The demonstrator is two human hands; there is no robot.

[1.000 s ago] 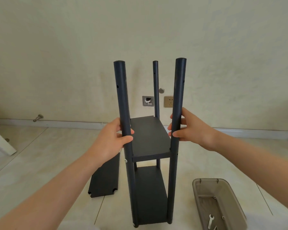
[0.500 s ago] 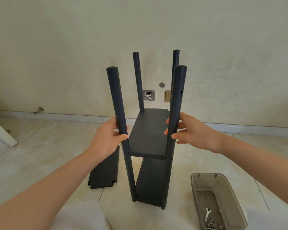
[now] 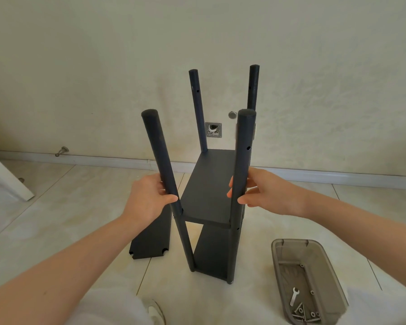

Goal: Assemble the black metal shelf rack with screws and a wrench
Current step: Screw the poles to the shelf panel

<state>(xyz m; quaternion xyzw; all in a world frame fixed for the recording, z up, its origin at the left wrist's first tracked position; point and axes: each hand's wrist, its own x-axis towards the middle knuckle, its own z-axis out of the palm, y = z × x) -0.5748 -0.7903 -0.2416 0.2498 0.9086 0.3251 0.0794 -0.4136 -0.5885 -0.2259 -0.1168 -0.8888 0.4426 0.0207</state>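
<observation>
Rack (image 3: 209,191) upright on floor (image 3: 56,219): left hand (image 3: 148,198) fingers wrapped round near-left post (image 3: 161,158), right hand (image 3: 267,193) fingers pinching near-right post (image 3: 243,156).

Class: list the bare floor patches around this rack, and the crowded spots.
Bare tile: between the black metal rack and the grey plastic tray, and left of the loose black shelf panel toward the white board. Crowded: the tray's near end, holding silver wrench and screws.

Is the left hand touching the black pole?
Touching. The head view shows the left hand gripping the near left pole, thumb across it.
</observation>
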